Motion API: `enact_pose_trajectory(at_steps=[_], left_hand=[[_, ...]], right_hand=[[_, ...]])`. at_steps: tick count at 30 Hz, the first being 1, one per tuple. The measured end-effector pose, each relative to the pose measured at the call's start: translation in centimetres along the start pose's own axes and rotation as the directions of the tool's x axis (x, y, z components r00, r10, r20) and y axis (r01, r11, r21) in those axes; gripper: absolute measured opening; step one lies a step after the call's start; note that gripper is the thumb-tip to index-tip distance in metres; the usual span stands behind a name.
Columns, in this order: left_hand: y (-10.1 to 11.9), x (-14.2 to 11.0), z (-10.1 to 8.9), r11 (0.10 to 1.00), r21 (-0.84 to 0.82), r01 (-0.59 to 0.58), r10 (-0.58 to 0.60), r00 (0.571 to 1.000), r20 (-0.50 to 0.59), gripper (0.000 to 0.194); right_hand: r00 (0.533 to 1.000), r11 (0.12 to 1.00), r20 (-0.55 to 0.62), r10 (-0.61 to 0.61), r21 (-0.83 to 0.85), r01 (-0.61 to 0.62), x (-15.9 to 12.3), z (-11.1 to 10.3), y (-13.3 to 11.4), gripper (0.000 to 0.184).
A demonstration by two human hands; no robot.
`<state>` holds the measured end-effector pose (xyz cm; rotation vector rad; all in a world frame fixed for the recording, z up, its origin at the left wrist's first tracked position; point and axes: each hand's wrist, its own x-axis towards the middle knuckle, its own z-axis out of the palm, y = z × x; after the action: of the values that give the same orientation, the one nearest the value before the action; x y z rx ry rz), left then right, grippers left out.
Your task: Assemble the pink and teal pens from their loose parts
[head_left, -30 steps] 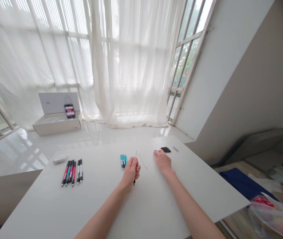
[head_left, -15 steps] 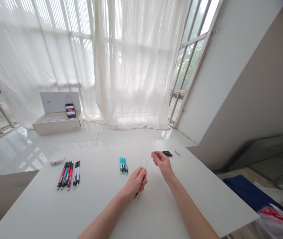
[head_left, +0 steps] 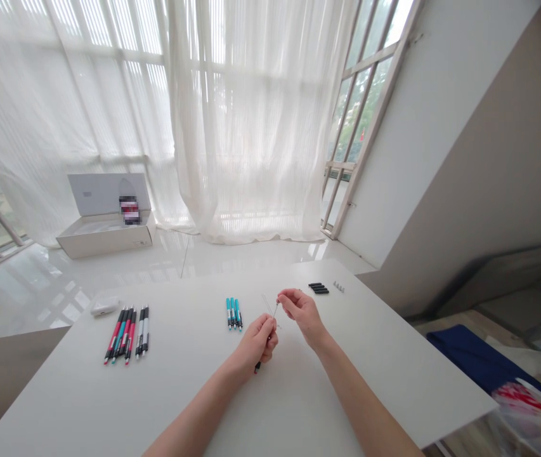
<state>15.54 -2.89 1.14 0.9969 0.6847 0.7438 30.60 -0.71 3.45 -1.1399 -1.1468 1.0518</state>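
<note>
My left hand [head_left: 257, 339] is closed round a partly dismantled pen. The pen's dark end [head_left: 257, 367] shows below the fist, and a thin metallic rod [head_left: 275, 310] sticks up from it. My right hand [head_left: 301, 311] is pinched at the tip of that rod, on a tiny dark piece too small to name. Behind the hands, thin clear refills [head_left: 266, 303] lie on the table. To the left are several turquoise pen barrels [head_left: 233, 313]. Beyond my right hand lie several black grips [head_left: 318, 288] and small grey cone tips [head_left: 338, 287].
At the left of the white table [head_left: 194, 393] lie several red, turquoise and white pens [head_left: 125, 333] beside a white case [head_left: 105, 306]. An open white box [head_left: 103, 238] sits on the sill by the curtain. A plastic bag [head_left: 529, 412] is beyond the right edge.
My right hand has moved left and down, bringing its pinched fingers to the tip of the rod. My left hand keeps its hold on the pen. The view has shifted slightly.
</note>
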Motion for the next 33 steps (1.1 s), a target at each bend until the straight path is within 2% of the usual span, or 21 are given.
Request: enact_pose_trajectory(at_steps=[6,12,15,17,19,21,23,25,27,30,33], left_hand=[[0.5,-0.5,0.1,0.997,-0.075,0.002,-0.003,1.000,-0.020,0.041],[0.4,-0.4,0.0,0.991,-0.131,0.018,-0.015,1.000,0.022,0.045],[0.4,-0.4,-0.1,0.990,-0.143,0.011,-0.008,1.000,0.024,0.045],[0.6,-0.5,-0.1,0.988,-0.150,0.019,-0.013,0.999,0.040,0.044],[0.8,-0.6,-0.2,0.988,-0.155,0.026,-0.018,0.998,0.053,0.042],[1.1,-0.6,-0.2,0.987,-0.158,0.028,-0.020,0.998,0.052,0.041],[1.3,-0.7,-0.2,0.987,-0.159,0.035,-0.028,0.999,0.046,0.040],[1.3,-0.7,-0.2,0.986,-0.162,0.043,-0.036,0.998,0.044,0.040],[1.4,-0.8,-0.2,0.985,-0.165,0.048,-0.041,0.998,0.044,0.040],[1.3,-0.9,-0.2,0.984,-0.169,0.048,-0.042,0.998,0.039,0.041],[1.4,-0.9,-0.2,0.983,-0.176,0.047,-0.041,0.998,0.041,0.040]], right_hand=[[0.965,0.989,0.221,0.139,-0.077,-0.125,-0.7,0.3,-0.6,0.030],[0.924,0.985,0.351,0.151,-0.129,-0.112,-0.9,0.1,-0.9,0.026],[0.923,0.983,0.358,0.142,-0.162,-0.088,-0.6,0.0,-0.3,0.025],[0.953,0.974,0.288,0.091,-0.227,-0.025,-0.1,-0.4,0.2,0.027],[0.993,0.922,0.116,-0.032,-0.381,0.074,0.6,-1.5,0.9,0.029],[0.976,0.784,-0.092,-0.198,-0.612,0.101,1.3,-3.2,1.7,0.027],[0.934,0.606,-0.233,-0.270,-0.795,-0.023,1.8,-5.3,2.4,0.027],[0.910,0.485,-0.320,-0.265,-0.860,-0.161,2.1,-7.3,3.0,0.032],[0.909,0.413,-0.351,-0.226,-0.879,-0.236,2.3,-8.7,3.4,0.038],[0.920,0.351,-0.355,-0.166,-0.893,-0.281,2.4,-9.7,3.7,0.041],[0.906,0.314,-0.393,-0.154,-0.889,-0.333,2.3,-10.1,3.7,0.039]])
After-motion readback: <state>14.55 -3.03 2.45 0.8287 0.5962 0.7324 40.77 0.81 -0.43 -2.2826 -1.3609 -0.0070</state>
